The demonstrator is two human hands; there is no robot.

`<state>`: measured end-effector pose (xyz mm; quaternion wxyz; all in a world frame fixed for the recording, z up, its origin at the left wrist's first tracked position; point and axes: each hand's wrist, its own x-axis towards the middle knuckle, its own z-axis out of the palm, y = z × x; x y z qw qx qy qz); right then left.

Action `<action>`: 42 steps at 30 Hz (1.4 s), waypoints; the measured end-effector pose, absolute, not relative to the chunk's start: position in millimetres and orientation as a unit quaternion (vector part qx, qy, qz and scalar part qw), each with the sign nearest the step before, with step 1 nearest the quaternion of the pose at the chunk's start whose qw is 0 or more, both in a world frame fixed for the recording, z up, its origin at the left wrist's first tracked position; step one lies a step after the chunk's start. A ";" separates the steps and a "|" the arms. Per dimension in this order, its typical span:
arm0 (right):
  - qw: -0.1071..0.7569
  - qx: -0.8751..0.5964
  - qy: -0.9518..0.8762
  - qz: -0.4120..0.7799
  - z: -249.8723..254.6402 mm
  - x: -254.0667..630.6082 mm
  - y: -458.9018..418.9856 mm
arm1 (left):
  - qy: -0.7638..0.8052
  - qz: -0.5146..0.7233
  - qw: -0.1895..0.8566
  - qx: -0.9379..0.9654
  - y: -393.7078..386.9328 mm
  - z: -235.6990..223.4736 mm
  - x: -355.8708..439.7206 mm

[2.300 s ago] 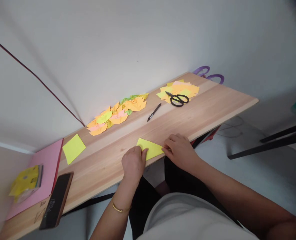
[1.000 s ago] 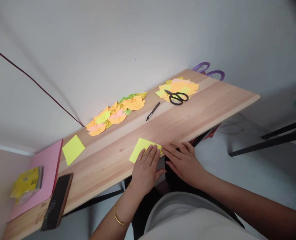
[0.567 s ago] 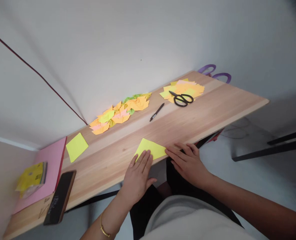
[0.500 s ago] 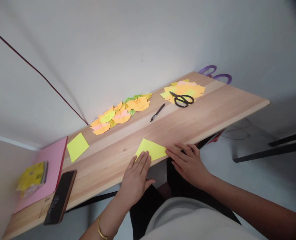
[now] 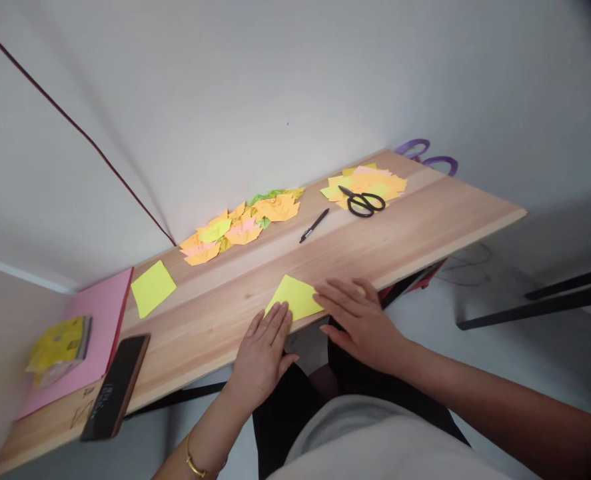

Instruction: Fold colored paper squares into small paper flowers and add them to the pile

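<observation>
A folded yellow sheet of paper lies at the front edge of the wooden table. My left hand rests flat on the paper's left part, fingers stretched out and thumb apart. On its right corner lie the outstretched fingers of my right hand, which hide that corner. Neither hand grips anything. Farther left lies a second yellow paper, square and flat. Behind the folded sheet is a black pen.
Black scissors lie on a pile of coloured paper scraps. Folded paper pieces line the wall. At left are a pink sheet, a yellow plastic packet and a dark oblong case. Purple handles show beyond the far edge.
My left hand has gone from gripping the paper's left edge to lying flat, sweeping right and then back left. My right hand has flattened and slid a little left onto the paper.
</observation>
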<state>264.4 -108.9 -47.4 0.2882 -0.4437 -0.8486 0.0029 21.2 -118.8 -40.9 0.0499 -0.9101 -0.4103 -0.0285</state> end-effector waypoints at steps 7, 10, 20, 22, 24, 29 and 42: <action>0.265 -0.400 -0.877 -0.003 -77.2 249.9 -109.1 | -0.436 -0.078 0.089 -0.892 -126.9 -44.6 13.4; 0.282 -0.391 -0.876 0.004 -84.9 260.8 -110.2 | -0.443 -0.090 0.089 -0.887 -131.5 -44.8 8.9; 0.417 -0.396 -0.794 0.199 -58.4 275.9 -98.8 | -0.500 -0.278 0.000 -0.820 -134.4 -45.6 23.0; 0.459 -0.420 -0.724 0.296 -44.3 272.7 -95.9 | -0.525 -0.324 -0.098 -0.781 -134.5 -36.2 29.2; 0.485 -0.417 -0.670 0.376 -30.1 269.5 -92.7 | -0.561 -0.368 -0.241 -0.701 -136.6 -27.2 36.7; 0.414 -0.405 -0.652 0.490 -9.9 263.2 -83.7 | -0.538 -0.477 -0.513 -0.470 -144.0 -27.7 54.7; 0.351 -0.436 -0.666 0.493 5.5 264.3 -84.6 | -0.480 -0.430 -0.602 -0.471 -147.7 -25.2 72.8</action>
